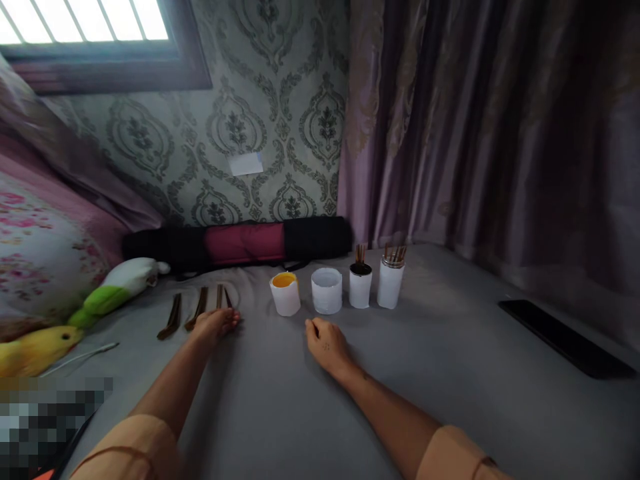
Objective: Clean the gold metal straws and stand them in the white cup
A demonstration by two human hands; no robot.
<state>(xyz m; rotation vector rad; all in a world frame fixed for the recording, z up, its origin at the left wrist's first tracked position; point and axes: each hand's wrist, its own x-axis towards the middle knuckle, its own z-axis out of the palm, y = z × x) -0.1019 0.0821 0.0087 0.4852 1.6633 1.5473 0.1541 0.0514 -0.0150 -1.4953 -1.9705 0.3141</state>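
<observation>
My left hand (216,324) rests low over the sheet with its fingers curled around the near end of some thin brown sticks (219,295), whose far ends stick out beyond it. To its left lie two more brown stick bundles, a middle bundle (198,308) and an outer bundle (171,317). My right hand (327,344) is a loose fist with nothing visible in it, just in front of the containers. Those are a white cup with a yellow inside (287,299), a wide white cup (327,293), a narrow dark-topped cup (360,292) and a tall white cup (389,287). Brown sticks stand in the last two.
A black and red rolled bag (245,243) lies along the wall. Plush toys, one white and green (117,285), one yellow (37,350), sit at left beside a white cable (83,357). A black flat object (563,337) lies at right, below the curtain (430,133).
</observation>
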